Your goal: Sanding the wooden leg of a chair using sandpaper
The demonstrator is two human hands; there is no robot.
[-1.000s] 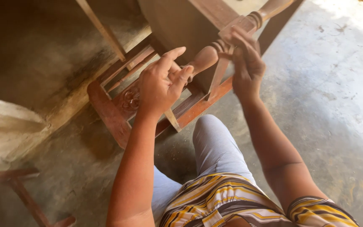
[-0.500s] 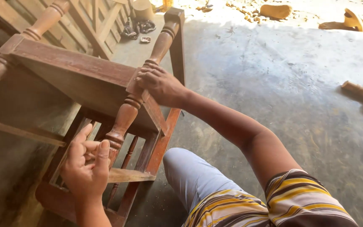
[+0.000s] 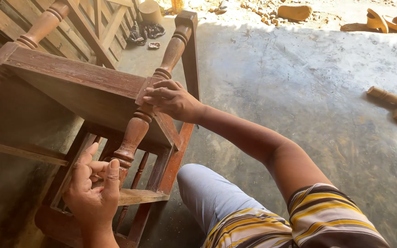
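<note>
While the wooden chair (image 3: 93, 92) lies tipped on the concrete floor (image 3: 299, 92), both hands work its turned leg (image 3: 134, 131).

The chair rests on its side with legs pointing toward the person, probably so the leg and seat frame are within reach from a seated position. Right hand (image 3: 173, 98): fingers pressed together and extended, laid flat on the square block at the top of the leg, steadying it; nothing gripped. Left hand (image 3: 93, 188): loosely curled, thumb up, fingers against the leg's lower end beside a stretcher rail (image 3: 136, 196); whether it pinches anything, cannot tell. Loose turned wooden pieces (image 3: 394, 103) lie well apart, at right.
</note>
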